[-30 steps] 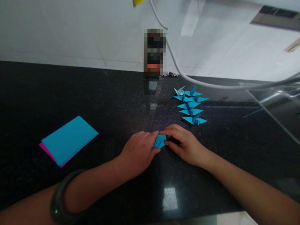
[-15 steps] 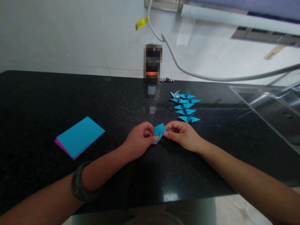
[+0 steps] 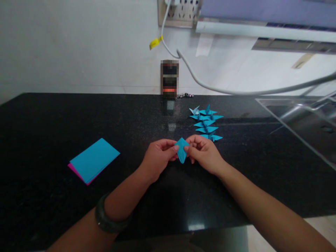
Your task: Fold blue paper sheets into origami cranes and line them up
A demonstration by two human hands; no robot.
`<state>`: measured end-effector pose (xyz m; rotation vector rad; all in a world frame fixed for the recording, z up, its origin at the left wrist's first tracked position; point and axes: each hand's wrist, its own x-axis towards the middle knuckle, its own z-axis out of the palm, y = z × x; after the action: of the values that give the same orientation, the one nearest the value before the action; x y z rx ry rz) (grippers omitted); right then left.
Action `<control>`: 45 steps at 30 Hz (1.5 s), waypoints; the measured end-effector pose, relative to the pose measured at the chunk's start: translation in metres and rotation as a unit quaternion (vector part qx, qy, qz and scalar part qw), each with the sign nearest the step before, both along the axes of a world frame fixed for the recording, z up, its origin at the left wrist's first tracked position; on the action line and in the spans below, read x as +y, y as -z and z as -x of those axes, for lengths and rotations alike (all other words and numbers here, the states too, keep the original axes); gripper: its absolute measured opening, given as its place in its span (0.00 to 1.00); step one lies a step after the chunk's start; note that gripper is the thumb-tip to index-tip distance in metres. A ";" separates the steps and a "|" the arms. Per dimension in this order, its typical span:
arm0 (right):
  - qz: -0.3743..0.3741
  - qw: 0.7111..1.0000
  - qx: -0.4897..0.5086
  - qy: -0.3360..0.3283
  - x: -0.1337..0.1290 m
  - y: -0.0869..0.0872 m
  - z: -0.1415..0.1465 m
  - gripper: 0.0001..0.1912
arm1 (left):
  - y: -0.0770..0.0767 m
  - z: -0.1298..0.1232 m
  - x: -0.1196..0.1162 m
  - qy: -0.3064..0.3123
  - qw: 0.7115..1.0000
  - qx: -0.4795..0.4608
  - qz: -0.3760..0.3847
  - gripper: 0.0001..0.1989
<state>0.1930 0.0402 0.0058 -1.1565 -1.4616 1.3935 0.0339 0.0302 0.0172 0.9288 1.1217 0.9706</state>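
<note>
A small folded blue paper (image 3: 182,150), shaped like a diamond, is held between both hands above the black counter (image 3: 147,122). My left hand (image 3: 160,157) pinches its left side with thumb and fingers. On its right side, my right hand (image 3: 204,153) grips the edge, thumb on top. Just beyond my right hand lie several blue folded paper cranes (image 3: 206,123), one of them paler (image 3: 194,111). To the left of my left hand rests a stack of blue paper sheets (image 3: 95,160) with a pink sheet (image 3: 78,175) under it.
A blurred dark object (image 3: 169,78) stands against the wall, with a beaded string (image 3: 186,95) beside it. A grey cable (image 3: 225,91) hangs across the wall from a socket panel (image 3: 182,14). The sink edge (image 3: 294,129) is at the right.
The blue paper has turned from a tilted shape to an upright diamond, with both hands still pinching it. The camera view has shifted slightly, so the wall and counter sit lower.
</note>
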 end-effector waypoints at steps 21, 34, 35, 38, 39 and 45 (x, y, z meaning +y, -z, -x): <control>-0.006 0.998 0.058 -0.033 -0.006 0.012 0.001 0.01 | 0.012 0.008 -0.010 0.008 0.999 -0.043 0.018 0.09; -0.157 0.985 -0.032 -0.061 -0.007 0.006 -0.003 0.06 | 0.012 0.011 -0.008 0.057 0.995 0.083 0.013 0.06; -0.114 0.991 -0.032 -0.055 -0.008 0.006 -0.002 0.06 | 0.012 0.011 -0.008 0.056 0.994 0.092 0.004 0.06; -0.026 0.995 -0.065 -0.068 -0.007 0.006 -0.002 0.11 | 0.014 0.012 -0.008 0.064 0.990 0.124 -0.026 0.06; -0.007 0.994 -0.075 -0.075 -0.006 0.006 -0.002 0.12 | 0.015 0.012 -0.008 0.068 0.988 0.135 -0.035 0.07; -0.036 0.989 -0.118 -0.080 -0.005 0.008 -0.004 0.10 | 0.015 0.011 -0.009 0.083 0.980 0.171 -0.057 0.07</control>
<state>0.1975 0.0348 -0.0026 -1.2128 -1.7919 1.3307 0.0232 0.0215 0.0020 1.2967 1.2593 0.7612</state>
